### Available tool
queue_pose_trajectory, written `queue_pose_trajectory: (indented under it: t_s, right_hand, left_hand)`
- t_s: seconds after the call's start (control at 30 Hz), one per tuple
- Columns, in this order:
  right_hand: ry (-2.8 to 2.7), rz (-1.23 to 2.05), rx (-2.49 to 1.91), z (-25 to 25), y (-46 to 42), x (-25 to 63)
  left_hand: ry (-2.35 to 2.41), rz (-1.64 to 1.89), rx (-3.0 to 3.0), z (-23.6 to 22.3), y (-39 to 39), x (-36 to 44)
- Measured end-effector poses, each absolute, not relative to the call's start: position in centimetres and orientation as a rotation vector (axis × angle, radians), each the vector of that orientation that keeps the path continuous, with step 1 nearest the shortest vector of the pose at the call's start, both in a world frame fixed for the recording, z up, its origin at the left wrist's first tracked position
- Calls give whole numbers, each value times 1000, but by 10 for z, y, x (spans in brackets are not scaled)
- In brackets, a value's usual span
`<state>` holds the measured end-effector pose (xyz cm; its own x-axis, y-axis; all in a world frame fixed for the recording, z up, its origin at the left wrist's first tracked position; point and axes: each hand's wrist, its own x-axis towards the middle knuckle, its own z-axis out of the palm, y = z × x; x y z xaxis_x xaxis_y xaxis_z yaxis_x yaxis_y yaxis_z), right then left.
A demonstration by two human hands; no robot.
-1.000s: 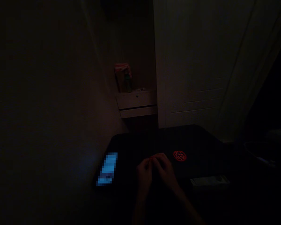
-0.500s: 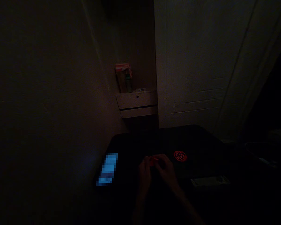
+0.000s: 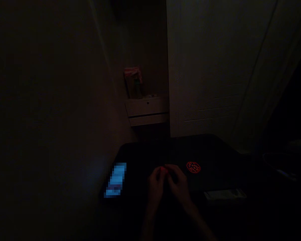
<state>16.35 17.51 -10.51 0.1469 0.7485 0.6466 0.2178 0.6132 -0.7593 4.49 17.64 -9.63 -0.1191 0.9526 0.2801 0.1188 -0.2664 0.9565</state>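
Observation:
The room is very dark. My left hand [image 3: 156,180] and my right hand [image 3: 177,177] meet over the dark table, fingers closed around a small red object [image 3: 164,170]. Only a little of its red surface shows between the fingertips, so its kind cannot be made out. Just right of my right hand lies a round, red-rimmed piece [image 3: 193,167] with a pattern of red spots, flat on the table and touched by neither hand.
A lit, blurred-out screen [image 3: 115,180] lies at the table's left edge. A pale flat packet [image 3: 225,194] is at the front right. Behind the dark table [image 3: 190,144] stand a drawer unit [image 3: 147,108] with a red-and-white-topped box [image 3: 132,82] and a large pale door panel [image 3: 208,67].
The fingers of both hands have closed in, and less of the red object shows between them. The round piece and the screen lie where they were.

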Motion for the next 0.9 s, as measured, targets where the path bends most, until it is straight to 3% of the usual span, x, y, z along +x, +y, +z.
queue_pose_trajectory:
  t_s: [0.37, 0.9]
  right_hand:
    - [-1487, 537, -948, -112, 184, 163]
    - [-1367, 670, -898, -104, 182, 166]
  left_hand:
    - [1230, 1514, 1415, -114, 183, 41]
    - [1278, 1563, 1330, -105, 178, 44]
